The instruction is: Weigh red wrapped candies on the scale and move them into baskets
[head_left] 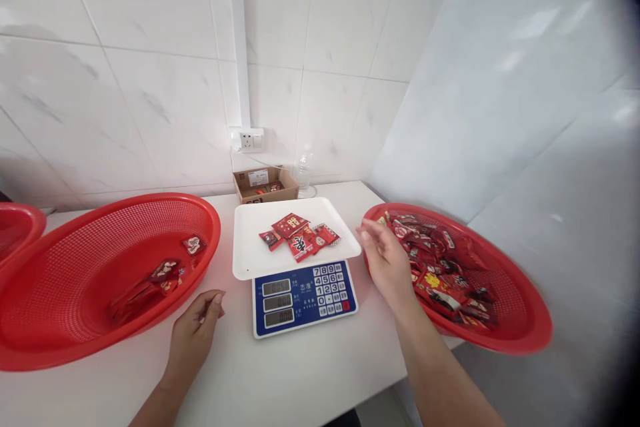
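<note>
"Where's the action?"

"Midway, on the white worktop (300, 380): a cluster of small, glossy red packets (300, 240), some overlapping, lies on the flat white plastic tray (255, 233) of a blue-and-white digital scale (307, 310)."

"And the hands?"

"Right hand (387, 260) at three o'clock from the tray, by its edge and the oval red plastic basket (543, 327). Fingers bent, narrow gap; whether they hold anything, I can't tell. Left hand (193, 330) at eight o'clock, low beside the scale, fingers curled in close. Can't tell there either."

"How far along are we?"

"One small group is up on the tray, none of it in a hand that I can see. The three o'clock basket has a big heap in it. Over at nine o'clock, the perforated red plastic basket (165, 227) has only a few packets, down its near side."

"At twelve?"

"Open brown cardboard box (275, 195), a few red packets inside, clear plastic bottle (304, 167) just beside it. Scale display lit, digits too blurred for me."
</note>
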A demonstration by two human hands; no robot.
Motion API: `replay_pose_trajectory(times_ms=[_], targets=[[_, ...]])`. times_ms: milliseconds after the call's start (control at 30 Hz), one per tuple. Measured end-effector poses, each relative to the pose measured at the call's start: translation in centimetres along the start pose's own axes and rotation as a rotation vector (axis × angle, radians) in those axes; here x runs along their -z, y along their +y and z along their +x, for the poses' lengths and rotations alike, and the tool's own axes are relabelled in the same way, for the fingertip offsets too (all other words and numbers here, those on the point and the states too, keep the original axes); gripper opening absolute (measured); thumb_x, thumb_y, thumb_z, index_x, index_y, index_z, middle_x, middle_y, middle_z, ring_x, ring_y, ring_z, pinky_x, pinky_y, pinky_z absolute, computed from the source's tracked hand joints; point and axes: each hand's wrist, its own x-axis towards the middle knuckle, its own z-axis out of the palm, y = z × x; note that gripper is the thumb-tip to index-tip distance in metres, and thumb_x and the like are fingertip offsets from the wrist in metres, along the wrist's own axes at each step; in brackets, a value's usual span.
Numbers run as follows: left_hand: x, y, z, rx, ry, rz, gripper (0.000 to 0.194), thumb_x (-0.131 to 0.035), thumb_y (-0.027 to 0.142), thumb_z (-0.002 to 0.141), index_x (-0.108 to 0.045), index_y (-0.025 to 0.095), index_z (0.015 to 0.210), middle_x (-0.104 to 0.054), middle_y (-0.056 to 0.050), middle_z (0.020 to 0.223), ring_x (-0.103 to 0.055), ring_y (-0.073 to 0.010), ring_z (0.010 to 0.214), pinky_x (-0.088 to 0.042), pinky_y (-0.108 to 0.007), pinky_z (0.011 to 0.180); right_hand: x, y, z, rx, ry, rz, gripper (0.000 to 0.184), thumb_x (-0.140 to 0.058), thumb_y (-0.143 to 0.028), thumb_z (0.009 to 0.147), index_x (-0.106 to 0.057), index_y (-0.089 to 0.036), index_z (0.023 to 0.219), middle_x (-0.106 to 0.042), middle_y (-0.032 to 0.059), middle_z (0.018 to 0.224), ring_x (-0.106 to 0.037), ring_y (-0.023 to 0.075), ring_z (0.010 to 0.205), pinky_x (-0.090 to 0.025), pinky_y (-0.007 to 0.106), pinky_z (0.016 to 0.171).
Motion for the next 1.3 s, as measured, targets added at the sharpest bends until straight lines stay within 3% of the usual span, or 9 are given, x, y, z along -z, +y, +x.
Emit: replay_pose_trajectory(times_ms=[300, 433, 633, 767, 867, 967, 1133, 1200, 1300], targets=[[-0.3, -0.5, -0.2, 0.036, -0.022, 0.007, 0.035, -0.047, 0.051, 0.078, -0.061, 0.02, 0.085, -0.057, 0.0, 0.066, -0.056, -0.0143, 0.067, -0.048, -0.025, 0.067, 0.8, 5.3, -10.4, -0.147, -0.012, -0.104, 0.033, -0.049, -0.045, 0.082, -0.062, -0.018, 0.096, -0.065, 0.0068, 0.077, -0.061, 0.0175, 0.066, -0.05, 0.028, 0.058], [-0.4, -0.5, -0.2, 0.039, -0.018, 0.005, 0.033, -0.048, 0.051, 0.078, -0.061, 0.02, 0.083, -0.056, 0.001, 0.064, -0.055, -0.0133, 0.064, -0.047, -0.023, 0.065, 0.1, 7.0, -11.6, -0.316, -0.008, -0.049, 0.037, -0.048, -0.049, 0.081, -0.059, -0.017, 0.095, -0.063, 0.0057, 0.075, -0.06, 0.0187, 0.07, -0.049, 0.03, 0.061], [-0.4, -0.3, -0.4, 0.003, -0.008, 0.066, 0.032, -0.046, 0.048, 0.08, -0.061, 0.02, 0.084, -0.058, 0.0, 0.064, -0.057, -0.0138, 0.063, -0.048, -0.023, 0.062, -0.4, 7.8, -11.2, -0.406, 0.064, -0.02, 0.045, -0.048, -0.052, 0.078, -0.057, -0.015, 0.101, -0.061, 0.0134, 0.104, -0.057, 0.0228, 0.091, -0.046, 0.035, 0.077], [0.0, 0.8, -1.6, -0.298, 0.042, 0.216, 0.023, -0.046, 0.036, 0.082, -0.062, 0.021, 0.086, -0.065, -0.004, 0.073, -0.061, -0.0156, 0.067, -0.049, -0.025, 0.06, -0.4, 8.0, -10.9, -0.425, 0.029, 0.002, 0.048, -0.049, -0.054, 0.076, -0.057, -0.015, 0.104, -0.058, 0.0137, 0.111, -0.055, 0.0234, 0.095, -0.046, 0.035, 0.078], [1.2, 2.3, -2.0, -0.693, 0.214, 0.315, 0.015, -0.052, 0.023, 0.079, -0.062, 0.022, 0.089, -0.067, -0.006, 0.081, -0.063, -0.0183, 0.078, -0.05, -0.031, 0.076, -0.4, 8.3, -10.9, -0.441, 0.021, 0.034, 0.049, -0.05, -0.056, 0.074, -0.058, -0.017, 0.102, -0.059, 0.0127, 0.11, -0.055, 0.0241, 0.096, -0.046, 0.036, 0.08], [3.7, 3.9, -0.7, -0.829, 0.411, 0.464, 0.02, -0.057, 0.021, 0.076, -0.062, 0.022, 0.095, -0.067, -0.008, 0.09, -0.061, -0.0219, 0.092, -0.047, -0.037, 0.087, -0.3, 8.6, -10.9, -0.455, 0.002, 0.057, 0.05, -0.051, -0.057, 0.073, -0.058, -0.017, 0.102, -0.059, 0.0122, 0.111, -0.055, 0.0248, 0.098, -0.046, 0.037, 0.081], [11.4, 4.8, 4.9, -0.528, 0.595, 0.813, 0.041, -0.049, 0.039, 0.081, -0.055, 0.013, 0.113, -0.051, -0.014, 0.125, -0.039, -0.0277, 0.125, -0.028, -0.045, 0.106, -0.3, 8.8, -10.9, -0.456, -0.012, 0.077, 0.049, -0.053, -0.057, 0.072, -0.059, -0.018, 0.101, -0.06, 0.0115, 0.111, -0.056, 0.0249, 0.097, -0.047, 0.036, 0.079], [14.9, 4.1, 7.1, -0.259, 0.489, 0.959, 0.058, -0.05, 0.044, 0.079, -0.044, 0.01, 0.125, -0.039, -0.017, 0.136, -0.024, -0.0337, 0.133, -0.025, -0.05, 0.105, -0.3, 8.8, -10.8, -0.455, -0.011, 0.086, 0.05, -0.053, -0.057, 0.071, -0.059, -0.017, 0.1, -0.061, 0.0116, 0.109, -0.057, 0.0245, 0.095, -0.047, 0.035, 0.077], [19.5, 1.7, 9.5, 0.075, 0.311, 1.089, 0.069, -0.053, 0.051, 0.074, -0.038, 0.013, 0.13, -0.034, -0.022, 0.138, -0.023, -0.042, 0.131, -0.03, -0.058, 0.096, -0.2, 8.8, -10.8, -0.454, -0.011, 0.098, 0.051, -0.053, -0.058, 0.071, -0.059, -0.017, 0.101, -0.061, 0.0116, 0.108, -0.057, 0.0243, 0.094, -0.047, 0.035, 0.077]])
